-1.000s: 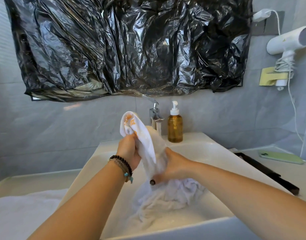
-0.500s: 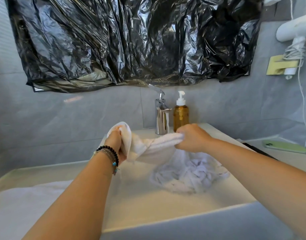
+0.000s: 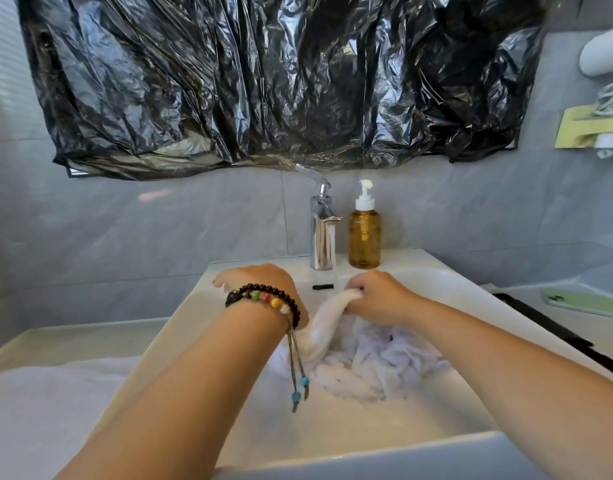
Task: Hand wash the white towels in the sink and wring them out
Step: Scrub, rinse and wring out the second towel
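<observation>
A white towel [image 3: 324,323] is twisted into a rope between my two hands over the white sink [image 3: 367,452]. My right hand [image 3: 377,296] grips its upper end in a fist, just in front of the faucet [image 3: 322,233]. The rope runs down and left, behind my left wrist. My left hand [image 3: 260,282] is turned back-up at the sink's far left rim, its fingers curled under, hiding the towel's other end. The rest of the wet white cloth [image 3: 367,368] lies bunched in the basin below my right forearm.
An amber soap pump bottle [image 3: 364,237] stands right of the faucet. Another white towel [image 3: 55,410] lies on the counter at left. A green phone [image 3: 585,303] and a black strip [image 3: 540,323] sit at right. Black plastic [image 3: 263,81] covers the mirror; a hair dryer [image 3: 602,57] hangs on the wall.
Both hands dropped lower toward the basin. My left hand rolled over so its back faces up, twisting the towel tighter; my right hand kept its grip and came closer to the cloth heap.
</observation>
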`<state>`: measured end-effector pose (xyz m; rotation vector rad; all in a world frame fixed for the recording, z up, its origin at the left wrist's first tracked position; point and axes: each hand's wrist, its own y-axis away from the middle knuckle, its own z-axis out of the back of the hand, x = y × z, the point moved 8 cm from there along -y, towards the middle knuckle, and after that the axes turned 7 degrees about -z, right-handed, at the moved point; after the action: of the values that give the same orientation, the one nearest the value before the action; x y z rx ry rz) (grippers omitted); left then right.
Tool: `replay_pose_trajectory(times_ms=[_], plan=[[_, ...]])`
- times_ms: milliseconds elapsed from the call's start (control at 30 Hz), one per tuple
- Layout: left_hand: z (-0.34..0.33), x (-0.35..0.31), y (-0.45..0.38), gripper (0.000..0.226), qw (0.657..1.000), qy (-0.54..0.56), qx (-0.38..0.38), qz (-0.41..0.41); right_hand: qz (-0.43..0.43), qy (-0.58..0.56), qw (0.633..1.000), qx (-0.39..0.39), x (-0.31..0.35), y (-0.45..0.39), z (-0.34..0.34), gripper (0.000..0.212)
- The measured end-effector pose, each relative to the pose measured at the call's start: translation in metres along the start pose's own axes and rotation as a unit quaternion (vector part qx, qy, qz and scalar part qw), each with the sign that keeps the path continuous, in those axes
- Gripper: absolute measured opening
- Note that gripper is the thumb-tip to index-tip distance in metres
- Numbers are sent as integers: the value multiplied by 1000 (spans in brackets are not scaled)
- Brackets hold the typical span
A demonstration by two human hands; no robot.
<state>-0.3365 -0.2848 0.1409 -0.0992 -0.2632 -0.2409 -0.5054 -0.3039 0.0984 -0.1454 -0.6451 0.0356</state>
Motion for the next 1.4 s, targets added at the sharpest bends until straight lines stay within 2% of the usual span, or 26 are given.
replay_pose_trajectory(times_ms=[67,133,167,200,267,333,400,433,467,500,533,567,600,667,733,800,900,967,1033,1133,1167,1200,1267,1333,1400], plan=[[-10,-18,-9,98,990,108,73,-46,-3,-71,997,-36,3,3,15,11],[-20,-48,-19,111,951,252,109,-144,9,-148,987,-68,8,6,30,11],[-20,-60,-22,102,928,303,92,-196,17,-184,979,-83,11,6,34,11],[-19,-66,-28,84,909,346,59,-226,18,-220,971,-90,13,6,39,13],[-17,-60,-39,42,882,418,14,-217,32,-263,961,-76,13,9,44,22],[-20,-46,-48,30,857,481,-10,-187,32,-306,952,-12,7,10,33,42],[-24,-31,-52,22,816,560,-39,-140,-9,-330,942,61,-4,4,14,68],[-26,-25,-53,21,786,606,-46,-119,-22,-303,946,108,0,6,2,77],[-29,-22,-54,19,762,637,-48,-105,-1,-244,950,193,17,10,-15,78],[-31,-21,-54,17,750,652,-49,-100,51,-181,940,285,34,16,-38,70],[-31,-19,-54,14,751,651,-52,-99,111,-125,942,291,38,9,-49,60],[-32,-17,-54,12,752,650,-57,-97,91,-55,966,237,35,7,-46,50],[-31,-14,-54,12,753,649,-64,-93,49,-35,984,170,33,10,-31,39],[-25,-6,-52,23,757,641,-82,-92,39,45,998,4,20,4,10,28],[-18,-3,-47,34,794,591,-91,-107,24,125,990,-66,10,2,39,19],[-14,-16,-40,30,849,506,-43,-146,12,146,980,-136,8,6,61,21],[-27,-47,-31,36,898,394,66,-183,18,116,976,-182,6,10,66,28],[-34,-55,-29,32,893,399,89,-188,20,106,984,-144,7,10,58,28],[-35,-51,-32,28,856,474,70,-197,1,106,991,-78,-1,6,44,22],[-21,-36,-34,33,746,636,-7,-200,-15,-48,997,57,-5,14,13,30],[-16,-34,-33,32,707,677,-22,-203,-9,-72,995,65,-1,14,7,32],[-9,-34,-31,28,677,703,-36,-216,2,-104,993,47,6,12,7,30],[6,-38,-27,28,635,729,-54,-251,10,-222,974,-48,23,13,24,23],[8,-39,-30,50,609,749,-47,-257,15,-373,919,-124,35,16,45,25],[0,-39,-30,82,606,756,-5,-247,17,-489,862,-132,43,16,54,28]])
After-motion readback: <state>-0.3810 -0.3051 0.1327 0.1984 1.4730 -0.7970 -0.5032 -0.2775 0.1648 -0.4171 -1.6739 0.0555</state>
